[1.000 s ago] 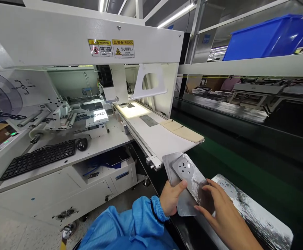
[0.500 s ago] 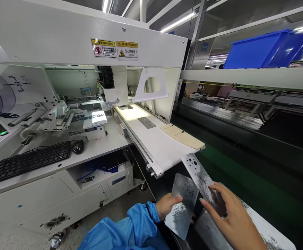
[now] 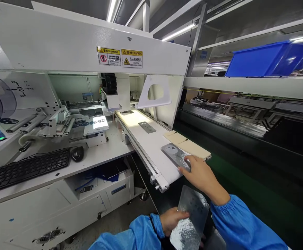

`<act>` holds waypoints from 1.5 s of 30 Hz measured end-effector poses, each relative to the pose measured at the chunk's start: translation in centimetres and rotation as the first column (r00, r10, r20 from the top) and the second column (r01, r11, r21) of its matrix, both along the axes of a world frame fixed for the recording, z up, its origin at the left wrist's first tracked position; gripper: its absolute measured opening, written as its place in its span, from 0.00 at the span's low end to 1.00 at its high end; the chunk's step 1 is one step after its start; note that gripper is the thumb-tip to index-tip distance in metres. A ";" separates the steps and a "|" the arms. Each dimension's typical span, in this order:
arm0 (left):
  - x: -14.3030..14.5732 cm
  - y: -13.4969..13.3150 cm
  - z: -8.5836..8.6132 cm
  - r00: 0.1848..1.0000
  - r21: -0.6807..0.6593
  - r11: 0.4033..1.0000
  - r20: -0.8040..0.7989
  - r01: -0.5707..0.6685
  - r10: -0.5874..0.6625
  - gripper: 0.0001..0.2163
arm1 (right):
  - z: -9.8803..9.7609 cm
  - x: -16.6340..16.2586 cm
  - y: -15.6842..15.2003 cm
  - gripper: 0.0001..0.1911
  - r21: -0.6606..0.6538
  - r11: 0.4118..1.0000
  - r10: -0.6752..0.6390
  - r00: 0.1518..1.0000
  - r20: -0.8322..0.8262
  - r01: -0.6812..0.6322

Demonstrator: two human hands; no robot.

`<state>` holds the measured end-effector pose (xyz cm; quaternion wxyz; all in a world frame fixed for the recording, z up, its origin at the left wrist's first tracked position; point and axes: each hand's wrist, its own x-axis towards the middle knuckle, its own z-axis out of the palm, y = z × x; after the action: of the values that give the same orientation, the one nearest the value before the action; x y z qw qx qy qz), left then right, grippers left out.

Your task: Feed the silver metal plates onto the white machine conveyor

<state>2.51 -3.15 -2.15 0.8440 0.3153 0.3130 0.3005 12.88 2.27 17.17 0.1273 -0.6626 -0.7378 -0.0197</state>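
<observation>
1) R hand [image 3: 199,173]: grip closed, thumb + fingers pinching near end of R plate [image 3: 173,154], grey metal w/ round camera-hole patch at far end
2) R plate sits at near end of white belt [image 3: 155,152], just beside beige board [image 3: 188,143] on belt's R edge
3) L hand [image 3: 171,220]: grip closed, thumb on top of L plate [image 3: 193,213], tilted, held below + apart from belt end; can't tell if 1 pc or several
4) 3rd plate [image 3: 147,127] flat on belt, farther up, near lit patch [image 3: 130,118], untouched by either hand
5) Blue sleeves on both arms
6) Worktop [image 3: 96,152] L of belt: keyboard [image 3: 29,168] w/ mouse [image 3: 77,153] just beside its R end
7) White machine [image 3: 73,45] over belt, 2 yellow-topped warning labels [image 3: 132,58] on front
8) Blue bin [image 3: 263,60] on shelf, upper R
</observation>
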 end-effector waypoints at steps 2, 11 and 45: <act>0.2 0.2 -0.4 1.000 -0.007 1.000 -0.013 0.002 -0.002 0.29 | 0.0 -0.2 0.5 0.22 -0.005 1.000 -0.004 1.000 0.005 0.004; -0.1 0.1 0.4 0.999 0.030 0.999 -0.033 0.021 -0.020 0.20 | -1.7 -1.1 -0.9 0.28 -0.008 0.992 0.123 0.992 0.035 -0.123; 0.1 -0.2 0.9 0.997 0.074 0.997 -0.068 -0.038 0.043 0.14 | -3.1 -2.3 1.1 0.33 0.060 0.972 0.228 0.974 -0.012 -0.227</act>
<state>2.65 -3.35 -1.25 0.8144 0.3495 0.3375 0.3174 10.61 3.36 14.06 0.1551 -0.5698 -0.8068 -0.0202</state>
